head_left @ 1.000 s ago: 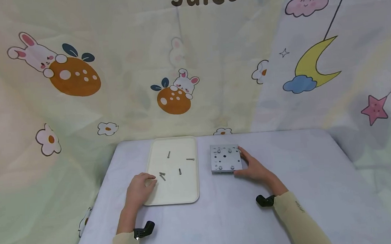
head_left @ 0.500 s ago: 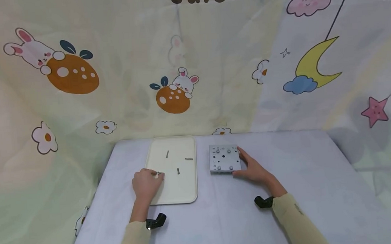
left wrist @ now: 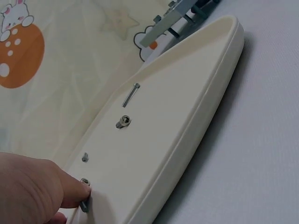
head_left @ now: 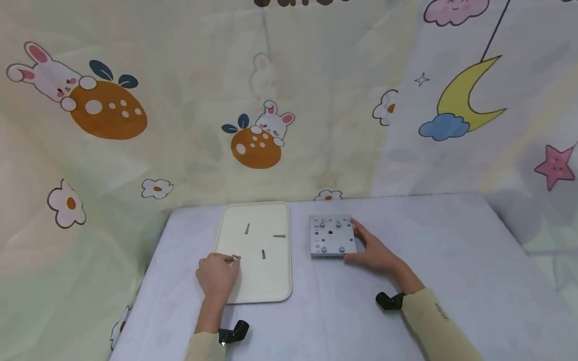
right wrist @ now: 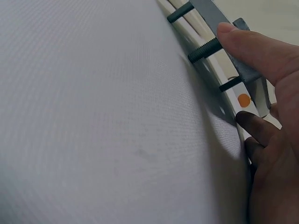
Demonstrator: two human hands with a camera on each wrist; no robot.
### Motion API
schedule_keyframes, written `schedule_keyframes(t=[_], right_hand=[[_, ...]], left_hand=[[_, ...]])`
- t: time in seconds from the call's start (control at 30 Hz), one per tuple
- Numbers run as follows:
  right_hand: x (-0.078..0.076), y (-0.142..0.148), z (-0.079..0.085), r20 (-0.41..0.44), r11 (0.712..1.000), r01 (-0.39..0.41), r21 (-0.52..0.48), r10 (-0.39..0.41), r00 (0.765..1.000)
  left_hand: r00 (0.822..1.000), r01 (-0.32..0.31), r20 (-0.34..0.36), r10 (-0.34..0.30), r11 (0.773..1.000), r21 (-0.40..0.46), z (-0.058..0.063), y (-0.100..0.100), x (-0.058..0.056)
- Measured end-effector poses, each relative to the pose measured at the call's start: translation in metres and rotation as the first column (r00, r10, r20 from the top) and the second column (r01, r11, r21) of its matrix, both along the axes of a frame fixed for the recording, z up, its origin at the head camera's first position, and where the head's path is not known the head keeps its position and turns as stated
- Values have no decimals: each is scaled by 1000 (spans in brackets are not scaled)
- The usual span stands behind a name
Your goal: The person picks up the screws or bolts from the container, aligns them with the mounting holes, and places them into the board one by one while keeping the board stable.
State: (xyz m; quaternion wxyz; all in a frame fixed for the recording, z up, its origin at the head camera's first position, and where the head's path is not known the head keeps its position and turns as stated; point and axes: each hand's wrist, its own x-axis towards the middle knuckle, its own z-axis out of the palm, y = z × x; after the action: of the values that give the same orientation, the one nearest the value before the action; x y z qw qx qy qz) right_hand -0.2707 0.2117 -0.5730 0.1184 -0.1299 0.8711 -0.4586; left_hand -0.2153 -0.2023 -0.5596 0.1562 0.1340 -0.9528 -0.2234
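Observation:
My left hand is over the left side of the cream tray. Its thumb and finger pinch a small hex-socket screw low over the tray; the fingertips partly hide it. Three other screws lie on the tray: one upper left, one at the right, and a short-looking one in the middle. My right hand grips the right side of a square silver metal plate, thumb at the near edge. Screw heads and holes dot its top; threaded screw ends stick out below.
The tray and plate stand side by side on a white-covered table, with a narrow gap between them. A printed fabric backdrop rises behind the table's far edge. Dark cameras sit on both wrists.
My left hand has moved right from the tray's left edge onto the screws, and its fingertips have closed on one. My right hand keeps its grip on the metal plate.

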Motion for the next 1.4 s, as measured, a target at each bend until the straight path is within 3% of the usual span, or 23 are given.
schedule_keyframes(t=[0.27,0.5,0.9,1.17,1.4], right_hand=[[0,-2,-2,1,1000,-3,14,3,1000],[1,0,0,-15,1000,1,-4,-1,1000],[0,0,-1,-17,1000,4,12,-4,1000],[4,2,-3,-16,1000,17,11,-17,1000],[4,1,-4,-35,1000,-2,-6,2,999]], left_hand=[[1000,-17,-3,17,998,66,0,-2,1],[999,3,-38,-1,998,69,1,0,-2],[972,80,-227,-59,993,83,2,5,-5],[924,166,-369,-104,976,138,6,34,-14],[911,260,-369,-181,950,175,19,70,-28]])
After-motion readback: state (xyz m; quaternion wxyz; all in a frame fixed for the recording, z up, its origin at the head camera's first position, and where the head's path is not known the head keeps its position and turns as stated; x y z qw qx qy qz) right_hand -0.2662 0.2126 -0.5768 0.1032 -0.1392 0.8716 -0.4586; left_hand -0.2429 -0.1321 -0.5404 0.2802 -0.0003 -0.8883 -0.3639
